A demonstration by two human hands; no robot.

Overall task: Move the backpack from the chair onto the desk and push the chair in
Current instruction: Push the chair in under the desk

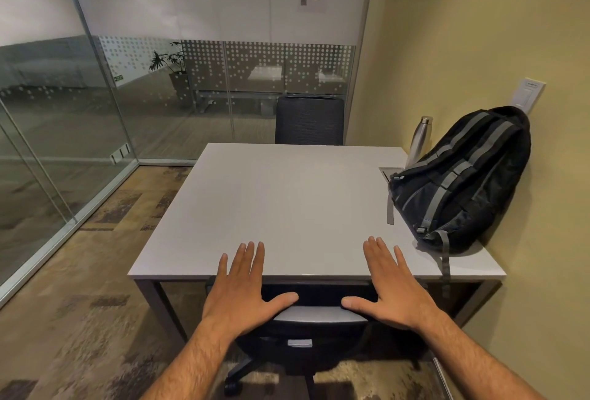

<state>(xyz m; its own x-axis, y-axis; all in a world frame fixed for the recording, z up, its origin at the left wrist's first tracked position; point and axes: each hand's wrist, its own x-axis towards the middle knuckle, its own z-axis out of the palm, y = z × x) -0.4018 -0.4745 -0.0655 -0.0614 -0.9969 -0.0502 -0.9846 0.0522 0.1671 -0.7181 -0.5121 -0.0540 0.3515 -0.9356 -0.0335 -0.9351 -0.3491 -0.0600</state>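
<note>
Flat hands [245, 288] [388, 284] over chair [306, 329]; backpack [459, 179] far right.

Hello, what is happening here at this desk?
A person stands at the desk with both hands open and flat over the near chair, left hand and right hand. The chair is tucked under the desk edge. The backpack already lies on the desk, leaning on the wall beside a bottle.

Backpack [459, 182] on desk [271, 201] — right side

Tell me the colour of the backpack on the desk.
Black with grey straps and stripes; the backpack shows clearly in the head view.
</note>
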